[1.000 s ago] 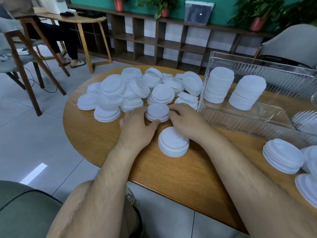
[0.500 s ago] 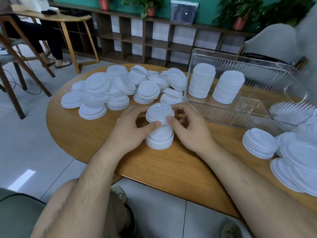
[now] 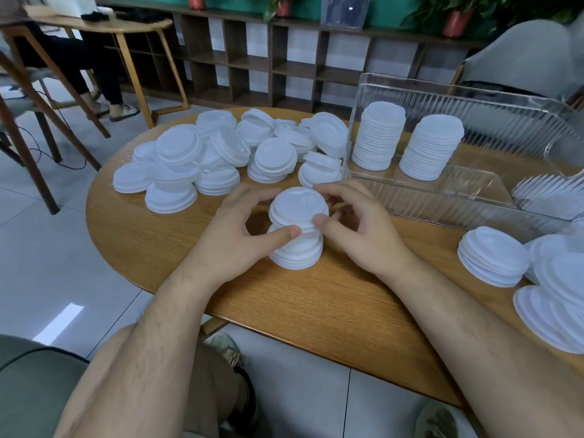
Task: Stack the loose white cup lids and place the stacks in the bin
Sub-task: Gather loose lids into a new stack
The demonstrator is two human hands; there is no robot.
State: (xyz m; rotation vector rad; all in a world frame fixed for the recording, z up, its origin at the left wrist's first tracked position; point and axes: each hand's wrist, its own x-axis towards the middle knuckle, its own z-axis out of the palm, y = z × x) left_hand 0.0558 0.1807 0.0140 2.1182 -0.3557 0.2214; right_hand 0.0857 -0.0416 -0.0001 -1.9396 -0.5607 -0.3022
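The wooden worktop (image 3: 316,311) carries all task items. At its far-left area lies a heap of loose lids (image 3: 221,153), white, some lying flat in low piles and some tilted against their neighbours; the heap extends from the left edge to the left wall of the bin. Near the middle of the worktop, towards the near edge, the left hand (image 3: 230,241) grips the upper stack (image 3: 298,208): the thumb presses the near rim and the curled fingers reach round the far rim. The upper stack consists of a few nested lids and sits directly over the lower stack (image 3: 297,251), which stands on the worktop; the two are slightly offset, and whether the upper stack is fully seated on the lower one cannot be told. The right hand (image 3: 363,235) grips the same upper stack from the opposite side, thumb on the near rim, fingers curled at the far rim. To the right, the clear ribbed bin (image 3: 442,213) stands along the far-right part of the worktop. Inside it, at its left end, two tall stacks (image 3: 379,137) stand upright side by side, close together. Near the right edge of the worktop, in front of the bin, rests a short stack (image 3: 493,257), and just beside it lie overlapping lids (image 3: 556,295) that reach the frame border.
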